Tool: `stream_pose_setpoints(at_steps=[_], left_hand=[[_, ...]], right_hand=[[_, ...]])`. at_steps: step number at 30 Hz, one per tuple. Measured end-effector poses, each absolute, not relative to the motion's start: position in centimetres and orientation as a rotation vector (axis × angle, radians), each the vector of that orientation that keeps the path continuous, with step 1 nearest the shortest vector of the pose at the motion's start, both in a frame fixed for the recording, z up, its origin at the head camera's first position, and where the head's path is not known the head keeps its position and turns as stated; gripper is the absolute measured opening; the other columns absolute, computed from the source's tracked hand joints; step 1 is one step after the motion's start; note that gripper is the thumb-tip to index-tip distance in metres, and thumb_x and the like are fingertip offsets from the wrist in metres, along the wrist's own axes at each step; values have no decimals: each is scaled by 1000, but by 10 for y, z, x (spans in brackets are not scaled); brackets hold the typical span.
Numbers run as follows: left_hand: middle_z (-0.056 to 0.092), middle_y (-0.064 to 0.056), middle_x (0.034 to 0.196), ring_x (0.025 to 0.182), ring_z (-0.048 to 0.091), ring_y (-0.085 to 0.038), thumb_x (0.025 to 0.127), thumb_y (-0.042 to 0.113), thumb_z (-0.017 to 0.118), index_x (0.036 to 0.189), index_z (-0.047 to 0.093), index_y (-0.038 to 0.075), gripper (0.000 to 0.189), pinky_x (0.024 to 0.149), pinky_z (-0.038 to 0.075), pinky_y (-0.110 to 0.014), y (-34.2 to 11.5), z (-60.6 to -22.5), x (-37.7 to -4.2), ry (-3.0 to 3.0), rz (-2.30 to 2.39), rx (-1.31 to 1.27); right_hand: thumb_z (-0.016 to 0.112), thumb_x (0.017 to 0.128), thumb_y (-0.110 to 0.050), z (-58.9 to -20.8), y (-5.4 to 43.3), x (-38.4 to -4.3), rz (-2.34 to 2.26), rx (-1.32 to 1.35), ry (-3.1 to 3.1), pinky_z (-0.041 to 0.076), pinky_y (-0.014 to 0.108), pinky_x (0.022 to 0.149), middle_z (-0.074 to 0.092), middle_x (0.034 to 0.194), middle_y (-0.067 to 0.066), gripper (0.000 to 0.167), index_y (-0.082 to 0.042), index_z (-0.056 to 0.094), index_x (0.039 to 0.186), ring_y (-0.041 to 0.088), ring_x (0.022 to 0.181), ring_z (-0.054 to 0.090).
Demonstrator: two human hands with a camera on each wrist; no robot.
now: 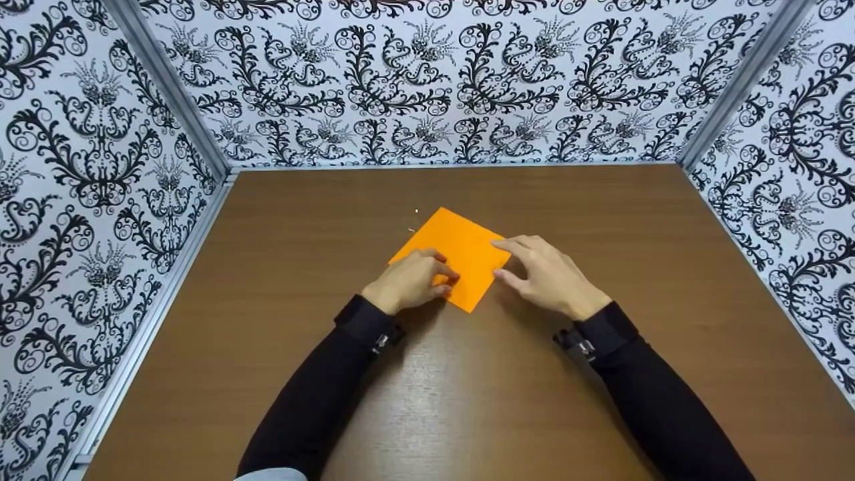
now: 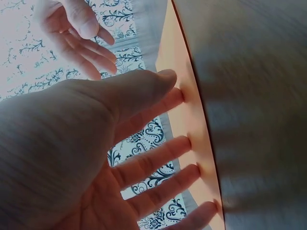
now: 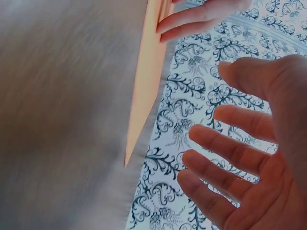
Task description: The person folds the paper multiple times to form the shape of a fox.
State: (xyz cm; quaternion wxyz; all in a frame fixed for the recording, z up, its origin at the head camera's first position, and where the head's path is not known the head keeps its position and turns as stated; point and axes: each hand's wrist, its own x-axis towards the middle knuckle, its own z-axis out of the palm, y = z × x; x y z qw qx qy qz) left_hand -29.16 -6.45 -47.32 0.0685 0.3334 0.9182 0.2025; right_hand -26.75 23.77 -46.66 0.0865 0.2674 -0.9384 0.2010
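Orange paper [image 1: 475, 257] lies on table [image 1: 300, 234]. Left hand [image 1: 411, 277]: fingers parted, tips resting on sheet, no grip. Right hand [image 1: 551, 274]: fingers spread, empty, near right corner. Probably steadying step; next move likely needs right fingertips on that corner.

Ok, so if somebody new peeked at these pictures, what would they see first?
Probably the bright orange paper, lying on the brown table. Next, maybe the left hand, with its fingertips on the paper, and the right hand, open by the paper's right corner. The swirly black-and-white wall behind the table stands out too.
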Motion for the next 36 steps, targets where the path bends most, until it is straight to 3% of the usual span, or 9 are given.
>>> stream_pose_setpoints(at_steps=[17, 30, 36], left_hand=[[75, -23, 160, 154, 69, -41, 111, 17, 84, 144, 85, 8, 34, 135, 54, -55, -67, -479, -296, 2777, 622, 1083], [77, -22, 158, 152, 71, -40, 110, 14, 85, 141, 87, 8, 31, 133, 56, -54, -67, -479, -295, 2801, 610, 1143], [74, -21, 163, 156, 68, -41, 111, 21, 86, 145, 84, 8, 37, 135, 54, -56, -69, -480, -299, 2797, 611, 1074]], right_hand=[[86, 111, -28, -482, 211, -261, 573, 980, -2883, 66, 58, 118, 81, 145, 19, 45, -4, 79, 149, 38, 133, 78], [84, 113, -25, -488, 209, -261, 584, 1047, -2877, 67, 54, 116, 82, 141, 15, 31, -6, 86, 137, 35, 132, 79], [83, 113, -24, -487, 209, -260, 609, 1037, -2904, 66, 55, 117, 82, 142, 16, 27, -6, 88, 133, 36, 132, 79]])
